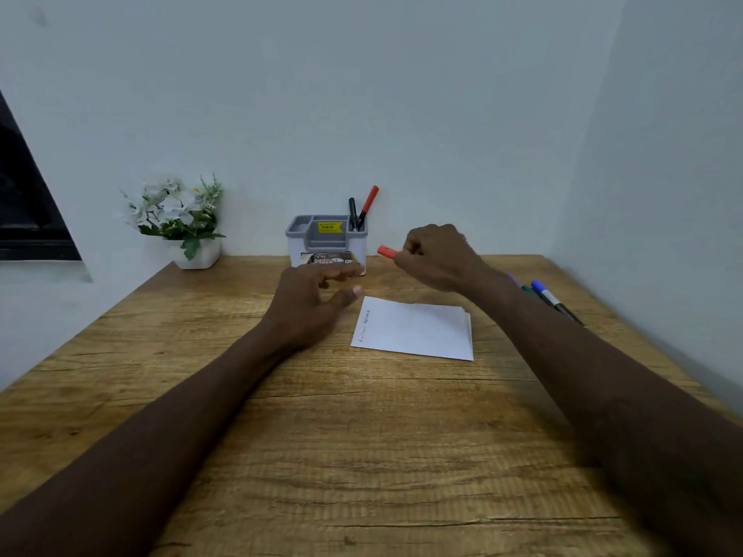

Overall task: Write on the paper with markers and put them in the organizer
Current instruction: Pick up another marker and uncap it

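My left hand [317, 303] hovers low over the table [362, 436], fingers loosely spread and holding nothing. Its blurred fingertips cross in front of the lower label on the organizer [327, 239]. My right hand [438, 255] is raised to the right of the organizer, curled round an orange marker [386, 251]. The marker's end pokes out leftward toward the organizer's right wall, near it but not touching.

The organizer stands at the far edge of the table against the wall. It is grey and white, with a yellow sticker inside. In its right-hand compartment a black marker [352, 213] stands nearly upright and a red marker [369, 205] leans to the right. Its other compartments look bare from here.

The paper [418, 329] lies flat just right of my left hand and nearer than the organizer. A line of small writing runs along its left edge, too small to read.

At far right a blue marker [549, 295] lies on the table. A green marker [530, 291] and a purple marker [513, 280] lie beside it, both mostly hidden behind my right wrist.

At far left a plant [181, 219] with white flowers sits in a white pot at the table's corner. A dark window [24, 195] is on the wall beyond it.
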`<control>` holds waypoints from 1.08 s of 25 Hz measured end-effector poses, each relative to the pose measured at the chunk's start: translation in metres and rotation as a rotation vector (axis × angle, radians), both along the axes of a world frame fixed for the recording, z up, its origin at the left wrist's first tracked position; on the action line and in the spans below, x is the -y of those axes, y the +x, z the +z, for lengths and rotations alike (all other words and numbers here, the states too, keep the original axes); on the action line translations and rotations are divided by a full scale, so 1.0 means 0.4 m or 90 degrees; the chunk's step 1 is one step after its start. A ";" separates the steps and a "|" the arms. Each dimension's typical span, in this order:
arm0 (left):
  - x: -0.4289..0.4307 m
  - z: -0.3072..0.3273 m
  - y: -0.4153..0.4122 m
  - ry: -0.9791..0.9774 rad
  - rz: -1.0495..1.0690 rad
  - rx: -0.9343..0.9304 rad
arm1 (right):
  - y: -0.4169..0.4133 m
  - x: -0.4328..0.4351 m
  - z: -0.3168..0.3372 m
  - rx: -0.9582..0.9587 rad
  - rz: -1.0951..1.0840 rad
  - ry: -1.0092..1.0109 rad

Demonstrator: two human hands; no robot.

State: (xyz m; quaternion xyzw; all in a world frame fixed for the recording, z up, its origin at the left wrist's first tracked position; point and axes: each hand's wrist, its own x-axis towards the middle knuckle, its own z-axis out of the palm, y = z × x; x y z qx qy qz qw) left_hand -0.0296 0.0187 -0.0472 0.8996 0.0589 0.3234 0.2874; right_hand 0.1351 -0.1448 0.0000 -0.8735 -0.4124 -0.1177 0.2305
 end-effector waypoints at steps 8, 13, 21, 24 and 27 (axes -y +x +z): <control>-0.011 0.007 0.007 -0.477 -0.034 0.153 | -0.101 -0.112 -0.028 -0.008 0.321 0.082; -0.014 0.006 0.004 -0.569 -0.048 0.147 | -0.087 -0.113 -0.060 -0.082 0.340 0.118; -0.061 0.022 0.005 -0.637 0.163 0.154 | -0.089 -0.081 -0.040 -0.386 0.246 0.104; -0.049 0.021 0.002 -0.478 0.168 0.001 | -0.055 -0.042 -0.036 -0.687 0.298 0.343; -0.021 -0.002 0.015 -0.198 0.101 -0.141 | -0.032 -0.029 -0.043 -0.799 0.298 0.466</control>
